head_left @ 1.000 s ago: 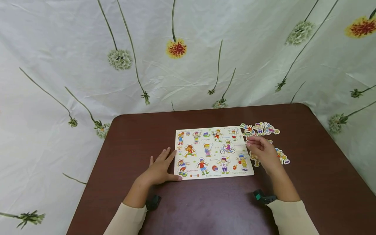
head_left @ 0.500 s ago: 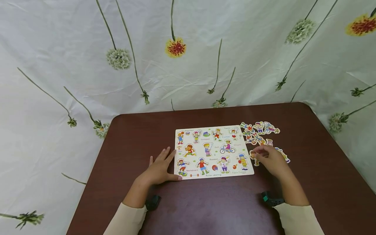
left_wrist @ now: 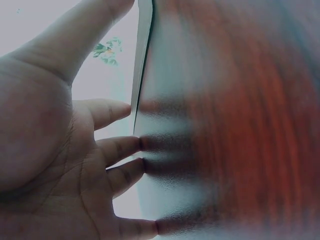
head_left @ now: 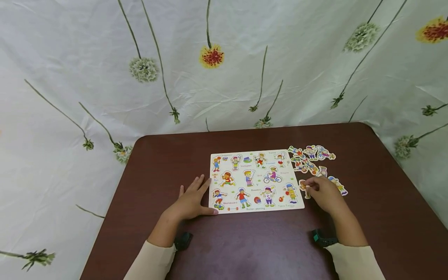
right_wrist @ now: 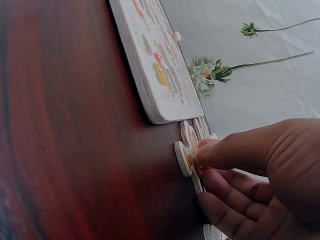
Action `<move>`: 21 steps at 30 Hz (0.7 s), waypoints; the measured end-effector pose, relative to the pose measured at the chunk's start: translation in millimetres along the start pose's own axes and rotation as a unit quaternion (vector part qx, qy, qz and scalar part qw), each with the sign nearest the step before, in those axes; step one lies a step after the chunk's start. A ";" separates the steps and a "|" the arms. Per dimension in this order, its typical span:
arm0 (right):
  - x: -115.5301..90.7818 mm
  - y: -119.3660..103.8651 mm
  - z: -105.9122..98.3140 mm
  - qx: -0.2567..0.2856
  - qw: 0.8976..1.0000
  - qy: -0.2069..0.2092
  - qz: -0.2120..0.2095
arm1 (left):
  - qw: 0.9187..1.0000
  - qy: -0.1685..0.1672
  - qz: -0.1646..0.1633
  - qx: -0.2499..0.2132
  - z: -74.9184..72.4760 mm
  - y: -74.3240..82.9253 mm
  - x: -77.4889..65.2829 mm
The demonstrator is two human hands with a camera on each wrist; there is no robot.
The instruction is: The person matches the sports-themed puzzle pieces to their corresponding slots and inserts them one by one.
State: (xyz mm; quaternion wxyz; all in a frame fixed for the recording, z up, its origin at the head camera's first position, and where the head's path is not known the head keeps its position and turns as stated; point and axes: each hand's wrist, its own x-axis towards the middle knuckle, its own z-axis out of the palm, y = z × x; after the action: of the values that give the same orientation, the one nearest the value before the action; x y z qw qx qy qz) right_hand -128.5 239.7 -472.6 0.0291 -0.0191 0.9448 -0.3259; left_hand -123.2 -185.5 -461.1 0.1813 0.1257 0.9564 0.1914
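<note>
A pale puzzle board (head_left: 257, 177) printed with children playing sports lies flat on the table. My left hand (head_left: 190, 200) rests at its left edge, fingers spread, the thumb at the near left corner. In the left wrist view the fingertips (left_wrist: 125, 109) meet the tabletop beside the board's side. At the board's right, my right hand (head_left: 325, 192) pinches a small figure-shaped puzzle piece (head_left: 303, 186) between thumb and fingers. That piece (right_wrist: 184, 159) sits low over the tabletop in the right wrist view, partly hidden by the fingers.
Several loose figure-shaped pieces (head_left: 310, 152) lie behind the right hand, beside the board's far right corner. Another piece (head_left: 338, 186) lies just right of that hand. The dark brown table (head_left: 168, 163) ends at a flower-patterned white cloth (head_left: 231, 89).
My right hand has moved from the board's right edge nearer and to the right, onto the small piece, uncovering pieces behind it. The left hand stays in place.
</note>
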 end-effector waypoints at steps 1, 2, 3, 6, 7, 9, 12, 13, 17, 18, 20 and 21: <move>-0.4 0.1 0.2 -0.003 1.000 0.002 0.001 | 1.000 0.000 0.000 0.003 0.1 0.1 0.2; -0.8 0.4 0.2 -0.004 1.000 0.004 0.000 | 1.000 -0.001 0.000 0.004 0.0 0.3 0.3; -1.2 0.5 0.2 -0.004 1.000 0.005 -0.002 | 1.000 -0.001 0.000 0.004 -0.1 0.4 0.3; -1.8 1.0 0.1 -0.005 1.000 0.006 -0.009 | 1.000 -0.002 0.000 0.002 -0.5 0.5 0.0; -1.6 0.6 0.0 -0.005 1.000 0.004 -0.009 | 1.000 -0.002 0.000 0.001 -1.0 0.4 -0.4; -1.1 -0.1 -0.2 -0.005 1.000 0.001 -0.007 | 1.000 -0.001 0.003 -0.004 -1.5 0.3 -1.0; -0.3 -0.1 -0.3 -0.008 1.000 0.000 -0.003 | 1.000 -0.001 0.003 -0.004 -1.8 0.5 -1.5; 0.0 0.0 -0.5 -0.008 1.000 0.000 -0.002 | 1.000 -0.002 0.002 -0.004 -1.8 0.6 -1.6; 1.8 0.9 -0.4 -0.006 1.000 0.005 -0.001 | 1.000 -0.001 0.003 -0.002 -0.9 0.2 -1.1; 2.3 0.8 -0.4 -0.006 1.000 0.008 -0.002 | 1.000 -0.001 0.004 -0.004 -0.6 0.0 -0.9; 3.0 0.0 -0.3 -0.007 1.000 0.013 -0.001 | 1.000 -0.001 0.007 -0.005 0.0 -0.4 -0.8; 3.5 -0.4 0.0 -0.006 1.000 0.016 -0.002 | 1.000 -0.002 0.008 -0.005 0.2 -0.6 -0.9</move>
State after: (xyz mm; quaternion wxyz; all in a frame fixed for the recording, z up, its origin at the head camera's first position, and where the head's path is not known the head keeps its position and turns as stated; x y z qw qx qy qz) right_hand -132.0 239.2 -472.5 0.0131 -0.0155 0.9470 -0.3205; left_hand -122.4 -186.2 -461.2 0.1819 0.1327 0.9542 0.1972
